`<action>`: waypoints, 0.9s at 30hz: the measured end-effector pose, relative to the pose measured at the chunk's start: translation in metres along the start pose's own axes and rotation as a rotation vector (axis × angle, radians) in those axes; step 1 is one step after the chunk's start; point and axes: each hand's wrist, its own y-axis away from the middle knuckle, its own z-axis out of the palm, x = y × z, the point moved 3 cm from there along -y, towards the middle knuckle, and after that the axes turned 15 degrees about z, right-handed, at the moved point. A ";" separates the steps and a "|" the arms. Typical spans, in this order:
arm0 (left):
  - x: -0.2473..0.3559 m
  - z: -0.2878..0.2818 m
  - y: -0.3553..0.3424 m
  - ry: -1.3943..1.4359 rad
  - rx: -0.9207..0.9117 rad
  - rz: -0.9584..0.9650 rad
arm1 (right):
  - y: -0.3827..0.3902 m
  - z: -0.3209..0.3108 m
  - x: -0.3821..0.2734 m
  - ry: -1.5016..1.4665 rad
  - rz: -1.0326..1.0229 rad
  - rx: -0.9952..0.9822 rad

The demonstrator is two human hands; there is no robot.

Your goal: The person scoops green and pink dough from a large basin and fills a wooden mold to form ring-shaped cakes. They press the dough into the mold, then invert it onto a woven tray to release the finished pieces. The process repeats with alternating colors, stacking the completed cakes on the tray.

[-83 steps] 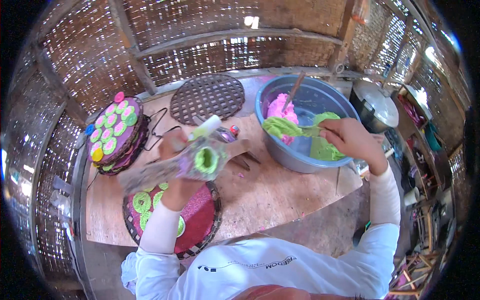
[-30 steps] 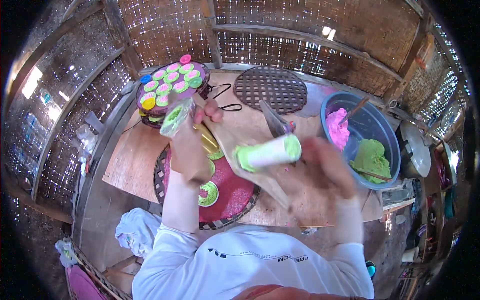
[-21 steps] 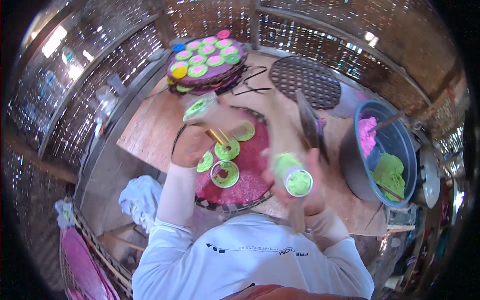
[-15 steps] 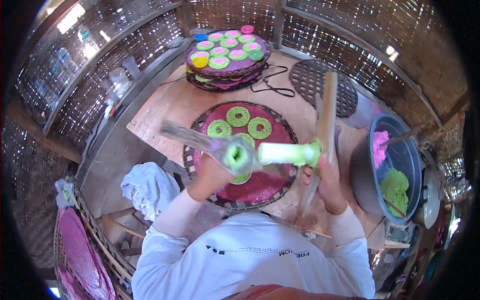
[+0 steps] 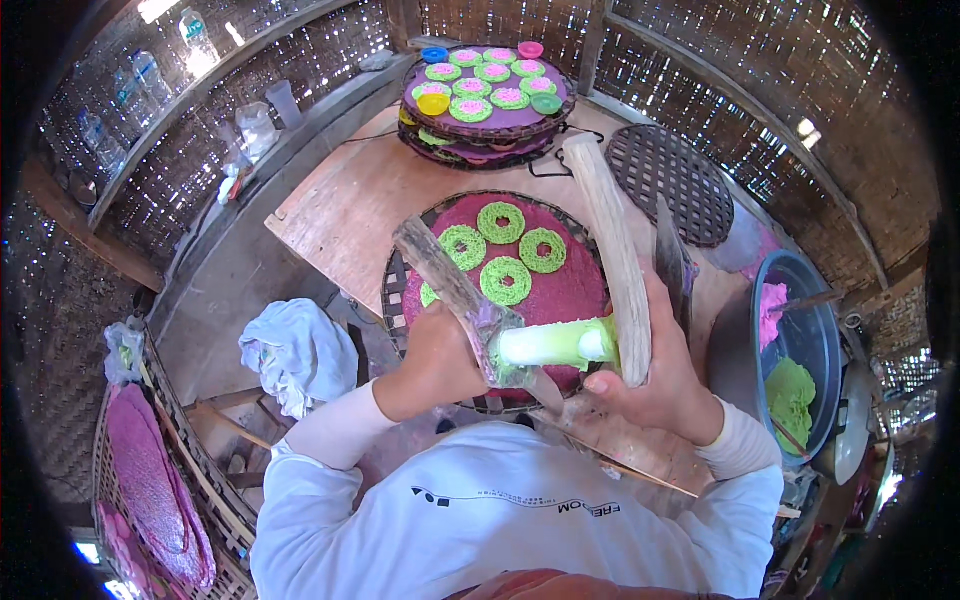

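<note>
My left hand point(image 5: 435, 368) is wrapped round the body of a wooden hand press, whose weathered handle bar point(image 5: 440, 268) slants up to the left. In my right hand point(image 5: 672, 372) is the press's plunger, gripped by its pale wooden crossbar point(image 5: 615, 265). The plunger's white cylinder point(image 5: 550, 343), smeared with green dough, lies level between both hands, its left end at the mouth of the press body. Below and beyond them, several green lacy dough rings point(image 5: 500, 222) lie on a pink sheet point(image 5: 460, 212) over a round woven tray point(image 5: 394, 300).
Stacked trays point(image 5: 490, 125) with green-and-pink rings stand at the back. A bare woven tray point(image 5: 670, 185) lies at the far right. The grey tub point(image 5: 728, 335) on the right holds pink dough point(image 5: 772, 310) and green dough point(image 5: 790, 395). A pale cloth point(image 5: 298, 350) sits at left.
The press body has turned from its green-filled mouth facing up to facing right. The plunger's tip now meets that mouth, and both hands have shifted slightly lower.
</note>
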 end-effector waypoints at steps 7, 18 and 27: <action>0.022 0.030 0.010 0.268 -0.228 -0.212 | 0.009 0.040 0.012 0.156 -0.230 0.009; -0.067 0.008 -0.040 0.701 -0.295 0.249 | -0.013 0.019 0.078 -0.555 0.620 -0.778; -0.136 -0.010 -0.070 2.017 0.481 0.487 | -0.053 0.001 0.084 -0.395 0.725 -0.875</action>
